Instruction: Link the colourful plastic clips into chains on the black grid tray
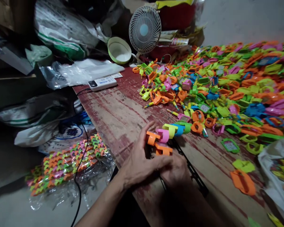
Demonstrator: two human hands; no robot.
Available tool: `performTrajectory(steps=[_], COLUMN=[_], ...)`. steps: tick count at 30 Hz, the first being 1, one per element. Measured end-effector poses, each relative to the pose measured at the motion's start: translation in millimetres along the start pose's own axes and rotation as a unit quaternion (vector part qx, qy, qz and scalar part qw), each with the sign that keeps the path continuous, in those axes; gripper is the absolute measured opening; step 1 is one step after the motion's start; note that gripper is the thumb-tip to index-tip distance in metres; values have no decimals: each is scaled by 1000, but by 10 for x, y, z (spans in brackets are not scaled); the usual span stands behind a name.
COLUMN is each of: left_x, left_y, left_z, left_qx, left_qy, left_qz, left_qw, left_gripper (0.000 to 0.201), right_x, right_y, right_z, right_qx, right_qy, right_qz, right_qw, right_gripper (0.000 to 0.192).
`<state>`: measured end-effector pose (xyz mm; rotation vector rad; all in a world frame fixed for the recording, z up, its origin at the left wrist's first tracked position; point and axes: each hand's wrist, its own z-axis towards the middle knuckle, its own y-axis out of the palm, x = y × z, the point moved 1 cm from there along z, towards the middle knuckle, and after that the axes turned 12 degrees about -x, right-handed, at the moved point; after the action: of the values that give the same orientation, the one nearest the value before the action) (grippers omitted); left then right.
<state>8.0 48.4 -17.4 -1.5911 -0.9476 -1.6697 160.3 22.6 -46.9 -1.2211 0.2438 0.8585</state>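
A row of small watch-like plastic toys in orange, pink (162, 135), yellow, blue (179, 130) and green (186, 127) lies before me, along a black slotted rack (191, 168). My left hand (140, 157) is wrapped round the near-left end of the row, beside an orange toy (152, 137), its thumb reaching across towards the right hand. My right hand (176, 170) is curled just below another orange toy (164, 150) and appears to grip it; its fingertips are partly hidden. Both hands are close together over the rack.
A large heap of bright plastic toys (227, 85) covers the table's right and back. A fan (145, 30), a bowl (119, 50) and a white power bank (103, 83) are further back. Bagged toys (68, 164) lie below the left edge; a white sack (272, 167) stands right.
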Motion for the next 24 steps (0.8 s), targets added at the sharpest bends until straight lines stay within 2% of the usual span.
performTrajectory(steps=[3, 6, 10, 12, 15, 17, 19, 22, 24], left_x=[-28, -104, -142, -151, -181, -202, -217, -214, -208], left_y=[79, 116, 164, 196, 228, 228, 204, 150, 140], left_z=[40, 71, 89, 96, 83, 59, 45, 86, 130], left_qx=[7, -1, 68, 96, 109, 103, 107, 114, 79], left_qy=[17, 49, 54, 51, 48, 50, 47, 50, 34], left_qz=[-11, 6, 99, 109, 105, 99, 74, -21, -96], left_qw=[1000, 999, 991, 988, 987, 988, 990, 992, 992], left_gripper=[79, 92, 78, 73, 74, 83, 99, 125, 133], right_x=[-5, 42, 118, 134, 109, 57, -3, -64, -74], right_y=[-9, 39, 163, 218, 260, 261, 236, 132, -6], right_z=[-6, -70, -175, -195, -169, -124, -65, 13, 17], right_qx=[12, 10, -11, -24, -23, -17, -7, -5, -32], right_qy=[-15, -37, 19, 35, 57, 68, 55, 16, 4], right_qz=[11, 18, 87, 115, 133, 141, 153, 145, 113], right_qw=[1000, 999, 996, 992, 989, 987, 987, 989, 993], right_gripper=[27, 29, 36, 36, 37, 39, 41, 40, 40])
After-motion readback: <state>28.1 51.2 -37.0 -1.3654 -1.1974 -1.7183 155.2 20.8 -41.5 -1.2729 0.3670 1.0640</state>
